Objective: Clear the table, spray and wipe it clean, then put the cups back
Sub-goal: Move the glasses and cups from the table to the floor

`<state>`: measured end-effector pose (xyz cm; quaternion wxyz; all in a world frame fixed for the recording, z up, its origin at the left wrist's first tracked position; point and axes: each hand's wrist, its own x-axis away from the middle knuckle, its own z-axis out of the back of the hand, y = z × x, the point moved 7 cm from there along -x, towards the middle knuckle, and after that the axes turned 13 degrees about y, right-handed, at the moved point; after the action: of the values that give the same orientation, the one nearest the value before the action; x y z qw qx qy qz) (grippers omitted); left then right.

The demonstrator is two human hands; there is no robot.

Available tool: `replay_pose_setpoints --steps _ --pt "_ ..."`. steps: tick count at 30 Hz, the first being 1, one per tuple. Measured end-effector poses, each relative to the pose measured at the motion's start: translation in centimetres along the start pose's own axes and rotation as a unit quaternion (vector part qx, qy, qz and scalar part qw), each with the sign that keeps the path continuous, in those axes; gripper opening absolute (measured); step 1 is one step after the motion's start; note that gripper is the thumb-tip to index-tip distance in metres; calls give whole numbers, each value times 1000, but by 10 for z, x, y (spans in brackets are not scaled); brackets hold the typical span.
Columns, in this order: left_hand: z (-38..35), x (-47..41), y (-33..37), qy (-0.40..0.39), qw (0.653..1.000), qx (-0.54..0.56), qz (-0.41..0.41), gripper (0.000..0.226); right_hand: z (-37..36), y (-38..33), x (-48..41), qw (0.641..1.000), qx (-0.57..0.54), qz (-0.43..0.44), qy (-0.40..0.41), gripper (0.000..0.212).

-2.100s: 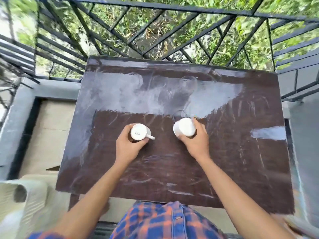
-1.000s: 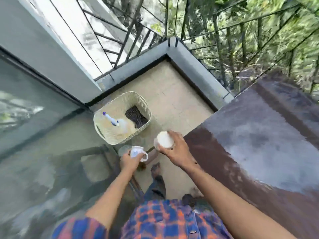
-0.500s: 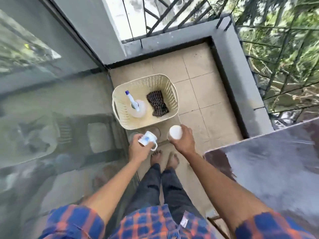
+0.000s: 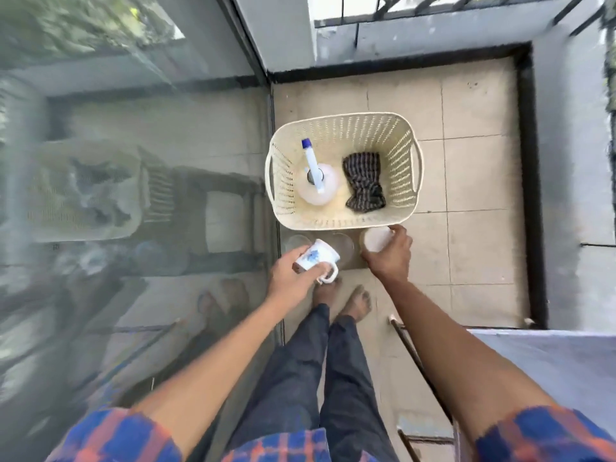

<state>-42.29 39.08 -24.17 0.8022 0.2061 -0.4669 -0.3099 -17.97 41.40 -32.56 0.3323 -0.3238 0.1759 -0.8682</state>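
Grey-sheened table (image 4: 550,361) fills the lower right corner, well apart from the cream plastic basket (image 4: 343,225) on the tiled floor. Just in front of the basket, the left hand (image 4: 290,278) curls round a tilted blue-printed cup (image 4: 316,258), and the right hand (image 4: 388,258) grips a plain white cup (image 4: 376,240) beside the rim. Inside the basket stand a spray bottle (image 4: 316,181) and a striped cloth (image 4: 363,183).

just the one wide-angle head cam here, pointing almost straight down from standing height at the tiled floor (image 4: 473,175), basket (image 4: 343,223) up top, bench (image 4: 550,361) corner lower right
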Motion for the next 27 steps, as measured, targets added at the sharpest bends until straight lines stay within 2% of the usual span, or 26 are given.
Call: replay_pose_setpoints --steps 4,8,11,13,17,21,27 --pt "-6 -1 3 -69 997 22 34 47 -13 -1 -6 1000 25 -6 -9 90" --pt "-12 3 0 -113 993 7 43 49 -13 3 -1 999 11 -25 -33 107" --pt "-14 5 5 -117 993 1 16 63 -2 5 5 997 -27 -50 -43 109" --pt "-16 6 11 -98 995 -7 -12 69 9 5 11 997 -38 -54 -44 105" --pt "-19 5 14 -20 999 2 -39 57 28 7 19 997 -34 -40 -52 97" --pt "-27 6 17 50 993 -24 -102 62 37 14 22 998 -22 -33 -58 92" --pt "-38 6 22 103 983 -12 -150 60 27 16 22 997 -25 -43 -66 90"
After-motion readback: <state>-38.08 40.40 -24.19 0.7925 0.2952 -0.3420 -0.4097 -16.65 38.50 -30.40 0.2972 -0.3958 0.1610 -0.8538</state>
